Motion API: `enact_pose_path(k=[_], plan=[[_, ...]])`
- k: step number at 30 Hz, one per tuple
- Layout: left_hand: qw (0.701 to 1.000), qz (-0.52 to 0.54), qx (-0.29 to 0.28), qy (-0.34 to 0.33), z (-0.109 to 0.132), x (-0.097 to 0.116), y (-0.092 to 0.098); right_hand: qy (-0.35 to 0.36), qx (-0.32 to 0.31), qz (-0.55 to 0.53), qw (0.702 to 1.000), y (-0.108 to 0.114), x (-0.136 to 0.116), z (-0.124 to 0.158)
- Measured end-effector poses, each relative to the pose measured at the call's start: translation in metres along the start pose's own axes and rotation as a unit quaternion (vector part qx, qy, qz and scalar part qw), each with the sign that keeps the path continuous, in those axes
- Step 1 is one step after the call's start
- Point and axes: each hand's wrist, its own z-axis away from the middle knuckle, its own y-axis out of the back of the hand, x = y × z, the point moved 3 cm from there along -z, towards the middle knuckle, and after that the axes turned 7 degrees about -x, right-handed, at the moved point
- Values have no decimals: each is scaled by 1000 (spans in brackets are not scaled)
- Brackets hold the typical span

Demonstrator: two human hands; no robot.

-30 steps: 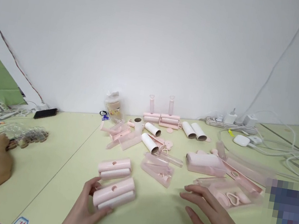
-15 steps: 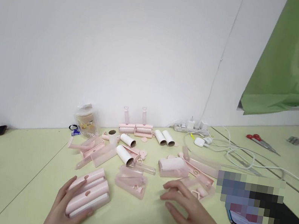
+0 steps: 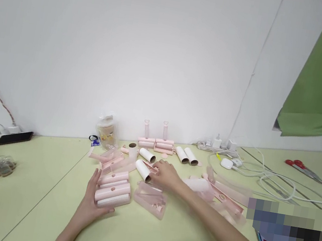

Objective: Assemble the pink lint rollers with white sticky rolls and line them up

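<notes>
My left hand point(image 3: 90, 199) is curved around the left and near sides of two pink lint rollers point(image 3: 114, 190) lying side by side, each with a white roll showing under its pink cover. Its thumb stretches along their near edge. Over the middle of the parts, my right hand point(image 3: 167, 176) has its fingertips closed on a pink trough-shaped plastic piece point(image 3: 152, 169), partly hidden by the fingers. A white cardboard-cored roll point(image 3: 142, 169) lies just left of those fingers. In front of the right wrist is a frosted bag point(image 3: 150, 201) with pink parts inside.
Two pink lint rollers with upright handles point(image 3: 156, 143) stand by the wall. Bagged pink parts point(image 3: 225, 195) lie to the right, near white cables point(image 3: 276, 185) and red-handled scissors point(image 3: 303, 170). A wrapped cup point(image 3: 108, 133) stands behind; a black phone point(image 3: 15, 138) lies far left.
My right hand has moved left and away from me, from above the bare tabletop onto the pink parts. My left hand's fingers have slid off the rollers' tops to their side. The view has shifted left.
</notes>
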Motion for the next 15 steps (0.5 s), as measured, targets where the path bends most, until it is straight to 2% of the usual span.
enact_pose_path(k=[3,5,7,9,11,15], plan=[[991,-92,98,-12,7,13,6,-29,7,19,999,-19,-21,-21],[976,-166,125,-64,11,33,7,-45,19,17,999,-21,-26,-24],[965,-201,91,-141,12,58,-2,-59,35,3,998,-14,-24,-20],[960,-205,38,-185,9,85,-19,-66,47,-22,996,-2,-21,-9],[959,-202,12,-199,4,109,-38,-56,46,-53,996,14,-18,9],[978,-122,30,-167,-9,141,-71,10,1,-104,995,46,-23,57]])
